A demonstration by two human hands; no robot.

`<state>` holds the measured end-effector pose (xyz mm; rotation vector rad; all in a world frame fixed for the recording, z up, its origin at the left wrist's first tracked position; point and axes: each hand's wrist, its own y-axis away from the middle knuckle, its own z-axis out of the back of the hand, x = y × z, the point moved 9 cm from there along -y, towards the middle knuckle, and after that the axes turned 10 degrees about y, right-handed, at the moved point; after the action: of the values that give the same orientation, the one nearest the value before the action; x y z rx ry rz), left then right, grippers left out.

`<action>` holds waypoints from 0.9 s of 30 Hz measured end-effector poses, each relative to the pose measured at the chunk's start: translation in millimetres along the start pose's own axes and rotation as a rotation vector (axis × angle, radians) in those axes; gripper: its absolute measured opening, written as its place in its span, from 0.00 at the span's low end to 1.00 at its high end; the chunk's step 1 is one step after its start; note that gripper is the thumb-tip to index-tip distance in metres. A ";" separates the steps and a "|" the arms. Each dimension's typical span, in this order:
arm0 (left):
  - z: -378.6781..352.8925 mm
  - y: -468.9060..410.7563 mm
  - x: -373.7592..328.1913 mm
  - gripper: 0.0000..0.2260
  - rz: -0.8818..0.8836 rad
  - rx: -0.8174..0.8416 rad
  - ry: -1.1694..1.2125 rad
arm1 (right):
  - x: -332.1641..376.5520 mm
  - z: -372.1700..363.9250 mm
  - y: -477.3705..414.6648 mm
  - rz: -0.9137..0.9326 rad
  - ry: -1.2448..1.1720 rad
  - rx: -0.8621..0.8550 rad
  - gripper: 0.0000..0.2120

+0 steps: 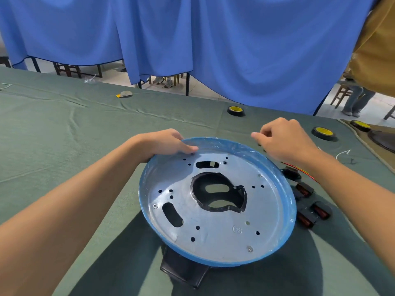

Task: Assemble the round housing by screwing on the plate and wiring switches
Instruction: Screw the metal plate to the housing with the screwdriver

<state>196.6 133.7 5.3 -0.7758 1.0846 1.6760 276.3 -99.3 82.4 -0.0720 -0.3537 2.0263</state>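
Head view: the round housing (213,262), w/ a blue film-wrapped rim, sits mid-table on the green cloth (64,124). It's tilted, near edge propped on a black block (183,270). The metal plate (213,229) lies inside it, w/ screw heads at approx. three spots near its edge, e.g. one (155,206) at left.

Left hand (164,144) grips the far-left rim, thumb over onto the plate, fingers behind the wall. Right hand (286,142) hovers just past the far-right rim, apart from the left. Its fingers are curled and thumb meets forefinger; can't tell if anything's pinched.

Black switches (320,210) w/ red rockers lie just right of the housing, red/yellow wires (303,171) under the right wrist.

Tape rolls (235,110) sit farther back, and a blue curtain (235,50) hangs behind.
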 end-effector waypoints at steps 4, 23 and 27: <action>4.1 -2.2 3.8 0.14 0.017 -0.041 -0.027 | -30.5 -23.2 19.2 -0.075 0.030 0.260 0.17; 16.9 16.9 10.7 0.12 0.042 -0.179 0.021 | -35.7 -0.6 30.9 -0.185 -0.026 0.069 0.07; 14.6 11.8 10.6 0.12 0.031 -0.123 0.044 | -13.5 39.6 20.8 -0.062 -0.307 -0.181 0.06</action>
<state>181.8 149.3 5.7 -0.8819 1.0356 1.7723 256.6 -128.6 113.1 0.1390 -0.7241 1.9403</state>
